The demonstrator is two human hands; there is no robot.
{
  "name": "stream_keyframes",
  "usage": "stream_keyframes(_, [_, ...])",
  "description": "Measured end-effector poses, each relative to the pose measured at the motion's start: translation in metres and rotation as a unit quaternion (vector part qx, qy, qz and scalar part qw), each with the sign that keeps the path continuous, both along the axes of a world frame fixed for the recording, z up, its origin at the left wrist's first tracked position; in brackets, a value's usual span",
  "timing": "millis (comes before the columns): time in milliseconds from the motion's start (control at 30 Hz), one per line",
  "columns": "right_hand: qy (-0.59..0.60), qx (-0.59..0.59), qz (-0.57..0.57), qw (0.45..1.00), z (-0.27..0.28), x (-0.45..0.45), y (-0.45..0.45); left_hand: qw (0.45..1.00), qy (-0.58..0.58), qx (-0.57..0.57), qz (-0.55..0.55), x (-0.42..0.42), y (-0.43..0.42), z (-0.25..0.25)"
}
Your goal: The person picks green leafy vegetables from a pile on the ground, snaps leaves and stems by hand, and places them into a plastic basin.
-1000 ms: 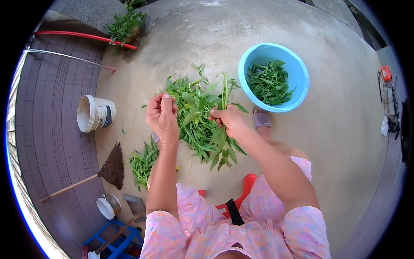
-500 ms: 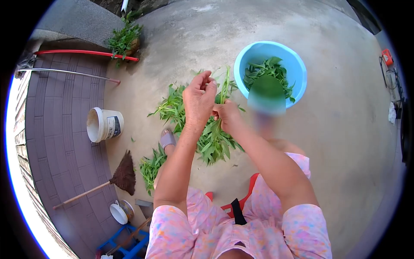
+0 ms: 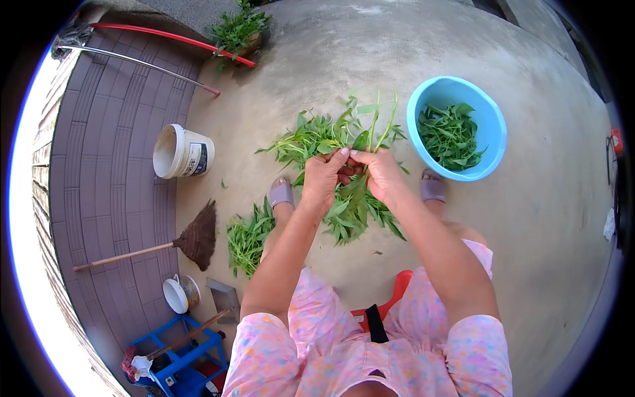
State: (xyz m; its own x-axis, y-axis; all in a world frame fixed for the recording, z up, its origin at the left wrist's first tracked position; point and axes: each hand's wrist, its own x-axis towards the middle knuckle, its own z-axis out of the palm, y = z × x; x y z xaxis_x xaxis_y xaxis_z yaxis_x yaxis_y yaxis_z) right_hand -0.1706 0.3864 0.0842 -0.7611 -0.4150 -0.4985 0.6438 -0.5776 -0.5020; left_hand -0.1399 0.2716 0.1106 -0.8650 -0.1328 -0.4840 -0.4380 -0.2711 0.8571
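Several long leafy green stems [image 3: 378, 129] that look like water spinach stand up from my right hand [image 3: 383, 175], which is closed around them. My left hand [image 3: 323, 177] meets it, thumb and fingers pinched on the leafy part of the same stems; the exact hold is partly hidden. Under and beyond both hands, a loose pile of leafy greens [image 3: 307, 140] lies on the concrete floor between my feet. To the right stands a light blue basin [image 3: 491, 159] with picked green leaves [image 3: 452, 135] inside.
A smaller heap of stems [image 3: 248, 241] lies by my left foot. Along the tiled wall are a white bucket [image 3: 198, 155], a brown broom [image 3: 197, 237], a small tub [image 3: 177, 294], a dustpan [image 3: 223, 296] and a blue frame [image 3: 178, 360]. A potted plant [image 3: 241, 30] stands farther back.
My left hand has come down from above the stems to meet my right hand and pinch. The view has shifted, so the basin appears farther right.
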Motion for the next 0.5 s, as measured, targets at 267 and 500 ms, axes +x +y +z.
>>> stream_keyframes(267, [0.095,0.105,0.108,0.984,0.01,0.004,-0.023,0.993,-0.01,-0.119,-0.01,0.012,-0.031,0.016])
stream_keyframes(500, [0.044,0.112,0.108,0.987,0.007,0.001,-0.03,0.98,-0.057,-0.173,0.086,0.058,-0.135,0.028])
